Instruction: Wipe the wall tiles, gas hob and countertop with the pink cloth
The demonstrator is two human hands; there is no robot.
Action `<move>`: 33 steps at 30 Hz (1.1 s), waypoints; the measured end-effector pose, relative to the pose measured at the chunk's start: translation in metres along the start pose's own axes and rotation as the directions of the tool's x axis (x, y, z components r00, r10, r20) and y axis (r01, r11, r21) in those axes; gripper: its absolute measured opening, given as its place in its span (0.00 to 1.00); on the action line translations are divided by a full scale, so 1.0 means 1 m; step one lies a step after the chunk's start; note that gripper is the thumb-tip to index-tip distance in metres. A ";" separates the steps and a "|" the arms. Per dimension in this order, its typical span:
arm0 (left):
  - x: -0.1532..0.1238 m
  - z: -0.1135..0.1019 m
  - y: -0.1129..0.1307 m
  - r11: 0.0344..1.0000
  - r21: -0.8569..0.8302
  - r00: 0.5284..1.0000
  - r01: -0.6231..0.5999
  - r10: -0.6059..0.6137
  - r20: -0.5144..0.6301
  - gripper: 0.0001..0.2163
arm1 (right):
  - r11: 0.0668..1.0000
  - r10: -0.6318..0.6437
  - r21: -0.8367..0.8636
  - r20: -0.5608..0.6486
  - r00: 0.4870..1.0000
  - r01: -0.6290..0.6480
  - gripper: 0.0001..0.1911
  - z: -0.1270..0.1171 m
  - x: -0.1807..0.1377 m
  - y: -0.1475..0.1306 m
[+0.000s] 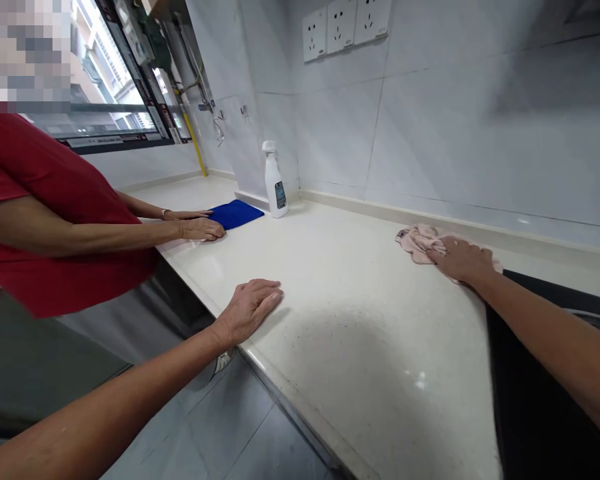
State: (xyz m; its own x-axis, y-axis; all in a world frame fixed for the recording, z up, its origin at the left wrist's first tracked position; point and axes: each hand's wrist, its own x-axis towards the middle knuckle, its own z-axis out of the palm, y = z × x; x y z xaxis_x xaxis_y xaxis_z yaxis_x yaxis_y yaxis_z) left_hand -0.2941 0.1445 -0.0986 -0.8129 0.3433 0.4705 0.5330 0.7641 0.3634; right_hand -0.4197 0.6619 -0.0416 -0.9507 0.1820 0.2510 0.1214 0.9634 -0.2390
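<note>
My right hand [463,259] presses on a bunched pink cloth [420,241] near the back edge of the white countertop [360,280]. Its fingers curl over the cloth, and part of the cloth is hidden under the palm. Closer to me, my left hand [250,308] lies at the counter's front edge with fingers stretched out and nothing in them. Fine dark specks dot the surface to the right of that hand.
A person in a red shirt [65,200] stands at the left, hands by a blue cloth [237,214]. Near the wall corner stands a white spray bottle [276,183]. A black cooktop [530,373] lies at the right. Wall sockets [347,25] are above.
</note>
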 end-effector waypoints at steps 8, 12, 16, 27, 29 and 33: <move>0.004 0.005 -0.004 1.000 -0.025 0.998 0.017 -0.018 -0.055 0.27 | 0.984 0.063 -0.164 -0.027 0.998 -0.067 0.33 0.004 -0.041 -0.024; 0.005 0.005 -0.004 0.998 -0.021 0.997 0.066 -0.067 -0.040 0.26 | 0.988 0.004 -0.157 0.004 1.000 -0.003 0.33 0.005 -0.087 -0.047; 0.005 0.004 -0.001 0.996 0.005 0.996 0.092 -0.092 -0.017 0.25 | 0.987 -0.040 -0.155 0.010 0.999 0.041 0.31 0.006 -0.143 -0.070; 0.005 -0.003 0.013 0.994 0.050 0.995 0.097 -0.097 -0.010 0.21 | 0.976 -0.201 -0.074 0.067 0.977 0.206 0.27 0.010 -0.287 -0.137; 0.003 -0.003 0.019 0.992 0.034 0.992 0.120 -0.119 -0.033 0.20 | 0.960 -0.273 -0.036 0.079 0.959 0.277 0.26 0.012 -0.306 -0.154; -0.013 0.003 0.043 0.991 -0.038 0.989 0.130 -0.132 -0.061 0.19 | 0.907 -0.420 0.056 0.074 0.904 0.417 0.23 0.016 -0.334 -0.181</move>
State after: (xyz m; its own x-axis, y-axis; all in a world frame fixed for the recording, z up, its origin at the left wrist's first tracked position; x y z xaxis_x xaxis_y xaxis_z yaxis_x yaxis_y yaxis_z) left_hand -0.2616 0.1746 -0.0916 -0.8605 0.2052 0.4663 0.4311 0.7812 0.4515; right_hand -0.1288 0.4235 -0.0976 -0.9319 -0.2547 0.2581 -0.3023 0.9388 -0.1650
